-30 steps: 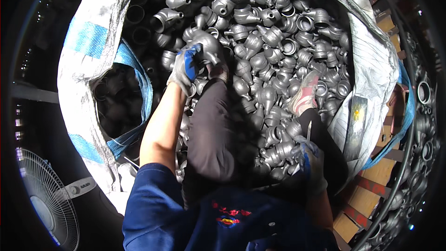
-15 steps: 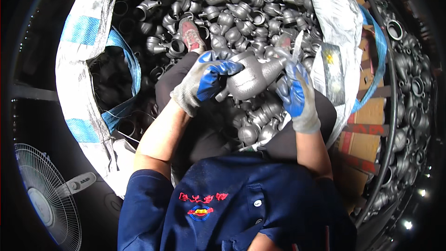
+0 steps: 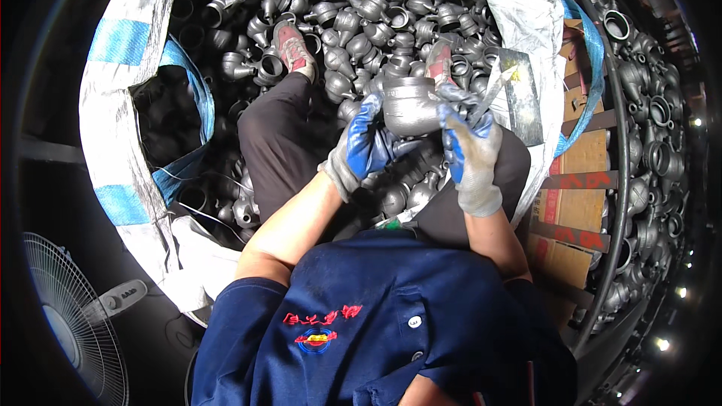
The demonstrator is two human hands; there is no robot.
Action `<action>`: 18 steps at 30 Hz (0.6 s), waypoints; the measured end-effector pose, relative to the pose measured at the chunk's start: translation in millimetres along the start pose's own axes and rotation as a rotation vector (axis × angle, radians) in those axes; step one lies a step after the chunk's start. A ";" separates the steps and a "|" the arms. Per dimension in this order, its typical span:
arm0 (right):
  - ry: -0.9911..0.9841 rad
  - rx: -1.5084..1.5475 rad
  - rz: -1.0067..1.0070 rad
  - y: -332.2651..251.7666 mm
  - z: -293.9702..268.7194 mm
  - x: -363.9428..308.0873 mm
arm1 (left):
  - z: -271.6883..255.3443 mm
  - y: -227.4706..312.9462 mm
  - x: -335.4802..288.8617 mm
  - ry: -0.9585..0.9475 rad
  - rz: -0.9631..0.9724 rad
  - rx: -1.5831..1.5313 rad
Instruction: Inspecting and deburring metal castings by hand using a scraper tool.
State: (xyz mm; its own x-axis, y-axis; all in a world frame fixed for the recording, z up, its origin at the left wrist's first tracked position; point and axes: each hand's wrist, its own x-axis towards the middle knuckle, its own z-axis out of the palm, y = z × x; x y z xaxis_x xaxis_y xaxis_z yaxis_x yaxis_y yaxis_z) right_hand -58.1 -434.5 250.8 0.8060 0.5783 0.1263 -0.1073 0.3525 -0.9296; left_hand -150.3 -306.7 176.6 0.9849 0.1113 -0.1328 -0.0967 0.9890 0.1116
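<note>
A dark grey, round-bellied moulded part (image 3: 410, 111) with a wide ringed neck is held up in front of me, over the open sack. My left hand (image 3: 366, 143), in a grey glove with blue coating, is closed on its lower left side. At the part's right side is my right hand (image 3: 472, 139), in the same kind of glove. Its fingers are closed round a knife (image 3: 494, 92), whose pale blade sticks out up and to the right. The knife's handle is hidden in the glove, and the part's narrow end is covered by my right fingers.
Many similar grey parts (image 3: 368, 49) fill the large white sack (image 3: 113, 124) around my legs and shoes. Blue straps (image 3: 203, 98) hang at its sides. Cardboard (image 3: 583, 207) and a dark rail (image 3: 624, 180) stand at right, with more parts beyond. A fan (image 3: 75, 316) is at lower left.
The grey part has been turned, its wide neck now facing up and its narrow end toward my right hand. My left hand has shifted right and down; the knife blade now tilts further right.
</note>
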 end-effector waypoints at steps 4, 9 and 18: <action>-0.171 -0.079 0.164 -5.2 11.8 -21.1 | -5.1 10.0 1.7 -0.014 0.044 -0.156; -0.104 0.030 0.237 -1.1 0.7 -21.6 | -18.2 19.3 -2.5 -0.120 0.143 -0.155; -0.168 -0.094 0.309 8.6 9.0 -31.7 | -14.6 17.5 -6.1 0.071 0.571 1.297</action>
State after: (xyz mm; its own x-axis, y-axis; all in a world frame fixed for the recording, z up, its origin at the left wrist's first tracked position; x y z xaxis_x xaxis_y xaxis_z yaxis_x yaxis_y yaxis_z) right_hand -89.8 -443.2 241.9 0.6364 0.7623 -0.1176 -0.2702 0.0776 -0.9597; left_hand -160.1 -288.7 164.9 0.8428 0.5022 0.1935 -0.2364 0.0225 0.9714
